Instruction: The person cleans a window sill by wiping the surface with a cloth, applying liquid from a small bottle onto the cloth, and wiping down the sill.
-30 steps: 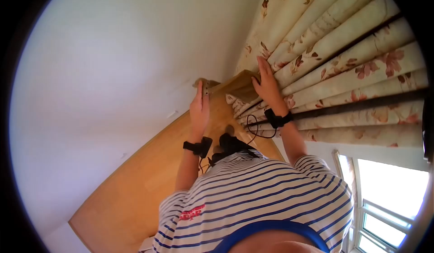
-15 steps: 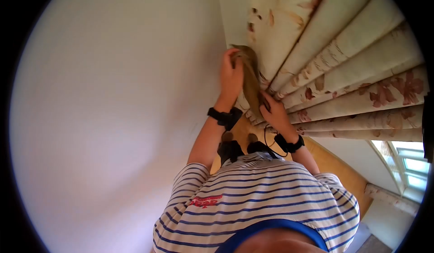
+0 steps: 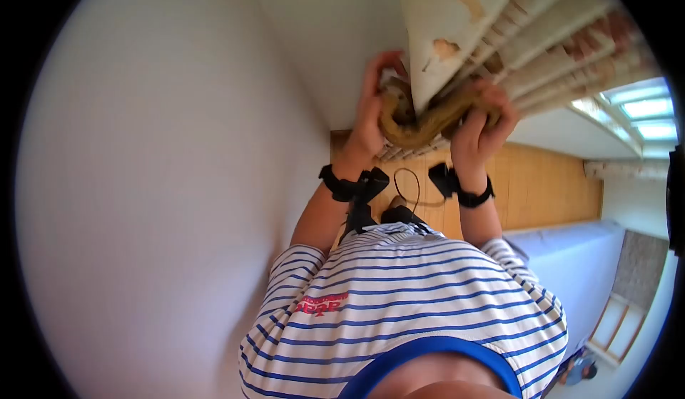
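Note:
A brownish-olive cloth band [image 3: 412, 136] loops round the near side of the gathered floral curtain [image 3: 446, 32]. My left hand [image 3: 371, 117] grips the band's left end beside the curtain's edge, its fingers curled and slightly blurred. On the other side, my right hand [image 3: 481, 128] is closed round the band's right part, against the curtain folds. Between the hands the band sags in a curve. Each of my wrists wears a black strap with a small black device.
A pale wall [image 3: 164, 171] rises at the left and meets another at a corner. Wooden floor [image 3: 535, 185] lies below, with my feet and a loose black cable. To the right are a window [image 3: 646, 110], a pale-covered surface [image 3: 571, 263] and a person [image 3: 576, 372] at the lower right.
The view has turned towards the corner. My hands, flat and apart at first, have taken hold of the band, and it now curves round the curtain instead of hanging lengthwise beside it.

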`<state>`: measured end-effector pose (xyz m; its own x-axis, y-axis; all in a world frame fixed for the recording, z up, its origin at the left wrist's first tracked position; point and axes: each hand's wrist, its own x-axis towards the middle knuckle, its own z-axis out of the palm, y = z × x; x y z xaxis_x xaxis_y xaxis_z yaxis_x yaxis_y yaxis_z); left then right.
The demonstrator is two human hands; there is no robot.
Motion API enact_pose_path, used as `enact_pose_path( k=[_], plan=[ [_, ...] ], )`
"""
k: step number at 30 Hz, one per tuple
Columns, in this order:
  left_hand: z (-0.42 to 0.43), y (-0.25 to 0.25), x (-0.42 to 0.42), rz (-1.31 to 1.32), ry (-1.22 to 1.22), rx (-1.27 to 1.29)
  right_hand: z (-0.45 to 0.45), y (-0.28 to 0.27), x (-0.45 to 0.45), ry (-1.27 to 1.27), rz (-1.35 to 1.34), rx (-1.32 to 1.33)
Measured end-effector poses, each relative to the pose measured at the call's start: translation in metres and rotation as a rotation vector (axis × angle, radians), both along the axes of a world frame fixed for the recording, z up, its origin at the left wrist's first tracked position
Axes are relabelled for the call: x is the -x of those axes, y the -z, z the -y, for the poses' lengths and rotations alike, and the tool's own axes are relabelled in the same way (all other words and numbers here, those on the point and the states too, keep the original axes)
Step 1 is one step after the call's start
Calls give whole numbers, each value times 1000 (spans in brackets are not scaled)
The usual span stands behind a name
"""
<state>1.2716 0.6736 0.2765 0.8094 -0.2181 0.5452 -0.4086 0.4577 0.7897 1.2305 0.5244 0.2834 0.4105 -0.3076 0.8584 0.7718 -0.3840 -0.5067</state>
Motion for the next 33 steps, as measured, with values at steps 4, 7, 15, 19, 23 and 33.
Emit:
enact_pose_path(
  k=[4,7,15,19,23,33],
  plan=[
    [8,-36,15,12,-51,42,-20,-73,-17,-100,24,-57],
    [15,-60,25,324,-411,-345,-38,-72,-24,-268,-297,-104],
    [14,-15,28,-181,-103,-356,-39,-5,8,-279,-353,-200],
    [11,35,31,-275,-194,-488,-44,33,5,-295,-499,-234],
    [6,99,36,-630,-73,-414,-43,98,4,-235,-550,-173],
    [-58,178,71,-1251,212,-533,27,165,57,-186,-930,177]
  ],
)
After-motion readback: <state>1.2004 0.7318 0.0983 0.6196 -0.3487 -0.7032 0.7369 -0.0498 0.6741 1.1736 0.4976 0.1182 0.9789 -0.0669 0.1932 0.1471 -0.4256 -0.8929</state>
